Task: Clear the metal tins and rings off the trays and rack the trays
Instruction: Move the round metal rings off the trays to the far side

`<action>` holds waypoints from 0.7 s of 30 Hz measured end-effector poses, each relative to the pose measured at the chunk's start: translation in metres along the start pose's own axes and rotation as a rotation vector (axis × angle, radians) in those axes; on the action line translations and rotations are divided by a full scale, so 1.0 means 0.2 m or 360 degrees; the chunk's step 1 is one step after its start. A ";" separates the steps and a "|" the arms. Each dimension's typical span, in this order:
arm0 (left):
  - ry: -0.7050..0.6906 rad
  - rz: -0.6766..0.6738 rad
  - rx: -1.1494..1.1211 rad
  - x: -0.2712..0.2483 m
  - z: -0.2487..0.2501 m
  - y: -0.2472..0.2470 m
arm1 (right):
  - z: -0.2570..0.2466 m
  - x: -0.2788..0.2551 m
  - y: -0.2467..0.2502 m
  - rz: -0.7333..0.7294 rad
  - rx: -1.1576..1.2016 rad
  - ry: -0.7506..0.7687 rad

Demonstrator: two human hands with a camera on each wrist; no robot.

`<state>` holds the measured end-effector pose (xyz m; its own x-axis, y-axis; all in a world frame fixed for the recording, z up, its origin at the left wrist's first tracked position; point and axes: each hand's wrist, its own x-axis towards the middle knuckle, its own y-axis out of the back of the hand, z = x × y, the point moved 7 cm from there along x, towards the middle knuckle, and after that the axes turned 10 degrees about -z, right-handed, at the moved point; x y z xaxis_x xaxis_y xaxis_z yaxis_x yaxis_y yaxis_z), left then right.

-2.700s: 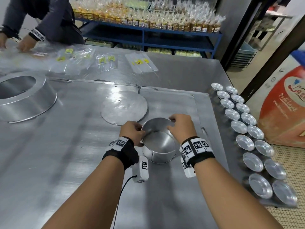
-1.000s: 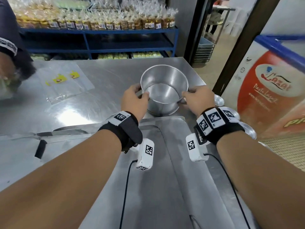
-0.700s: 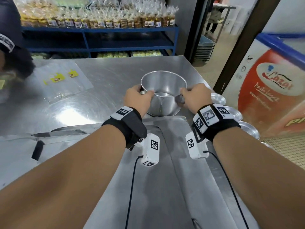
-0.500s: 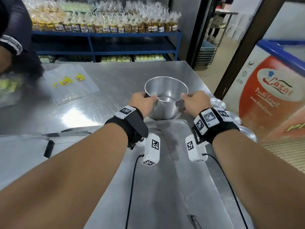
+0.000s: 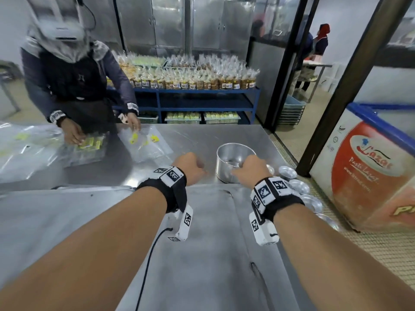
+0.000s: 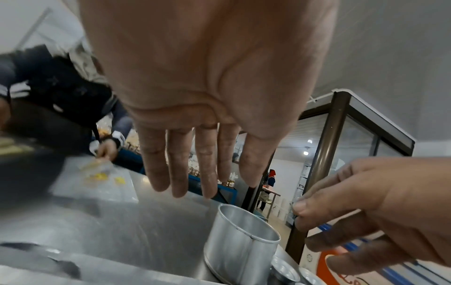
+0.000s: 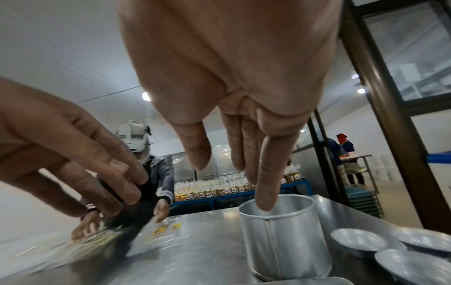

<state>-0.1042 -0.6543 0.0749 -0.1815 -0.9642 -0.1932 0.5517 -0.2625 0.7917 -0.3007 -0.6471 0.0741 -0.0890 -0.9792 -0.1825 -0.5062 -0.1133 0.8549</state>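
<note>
A round, deep metal tin (image 5: 233, 161) stands upright on the steel table just past the far edge of the flat tray (image 5: 202, 243) in front of me. It also shows in the wrist views as the tin (image 6: 240, 248) and the tin (image 7: 280, 233). My left hand (image 5: 190, 166) hovers a short way left of it, apart from it, holding nothing. In the left wrist view the left hand's fingers (image 6: 182, 173) hang straight. My right hand (image 5: 248, 168) is at the tin's near right side, empty. Its fingers (image 7: 266, 185) hang straight, one tip in front of the rim.
Several small shallow tins (image 5: 299, 186) run down the table's right edge, close to the big tin (image 7: 358, 241). Across the table at the far left, another person (image 5: 74, 81) handles plastic bags (image 5: 146, 142). A chest freezer (image 5: 370, 171) stands to the right and a blue shelf (image 5: 190, 93) behind.
Both hands carried the tin off the tray, set it on the table beyond the tray's far edge and let go. The head view has tilted up.
</note>
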 end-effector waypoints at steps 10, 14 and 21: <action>0.0144 0.0073 0.0387 -0.77 -0.33 0.40 | -0.70 -0.64 -0.22 -0.0214 -0.0359 0.0370; 0.0247 0.0111 0.0446 -1.04 -0.65 0.55 | -1.02 -0.89 -0.42 -0.0264 -0.0376 0.0496; 0.0455 0.0104 0.0497 -1.50 -1.39 0.84 | -1.64 -1.20 -0.95 -0.0373 -0.0498 0.0637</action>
<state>0.2701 -0.4205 0.1049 0.1026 -0.9615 -0.2550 0.2733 -0.2192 0.9366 0.0974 -0.4450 0.1151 0.3589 -0.9023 -0.2387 -0.1889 -0.3206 0.9282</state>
